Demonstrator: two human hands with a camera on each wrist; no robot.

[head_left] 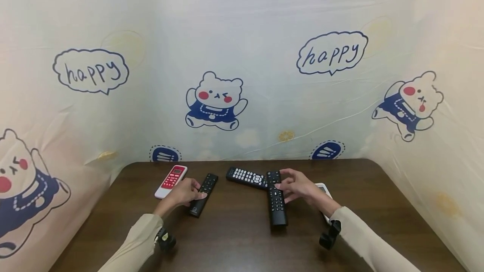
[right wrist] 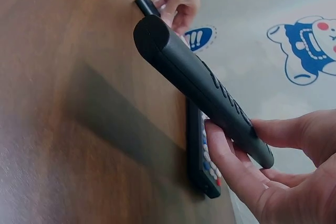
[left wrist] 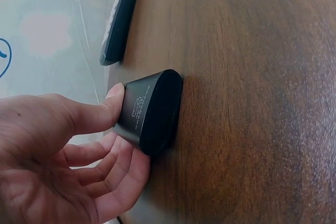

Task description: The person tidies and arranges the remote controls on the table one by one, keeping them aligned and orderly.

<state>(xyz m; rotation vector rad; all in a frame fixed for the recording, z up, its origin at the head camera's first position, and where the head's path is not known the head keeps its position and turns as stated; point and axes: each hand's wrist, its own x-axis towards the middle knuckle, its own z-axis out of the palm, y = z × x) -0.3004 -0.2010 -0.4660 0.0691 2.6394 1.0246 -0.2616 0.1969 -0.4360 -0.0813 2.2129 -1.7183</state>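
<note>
My left hand [head_left: 184, 192] pinches a slim black remote control [head_left: 208, 184], its thumb on the button face and the fingers at the side. In the left wrist view, the rounded end of this remote [left wrist: 137, 106] is right at the table top, with small pale print near it. A longer black remote control [head_left: 277, 211] is in my right hand [head_left: 300, 187], gripped between thumb and fingers near its far end. The right wrist view shows that remote [right wrist: 184, 72] tilted and raised off the wood, casting a shadow. Behind it lies a black remote with white buttons [head_left: 245, 177].
A red and white remote [head_left: 172, 182] lies left of my left hand. Partly hidden behind my right wrist is a white object [head_left: 324, 189]. The brown wooden table [head_left: 234, 238] ends at a patterned cloth backdrop [head_left: 264, 108].
</note>
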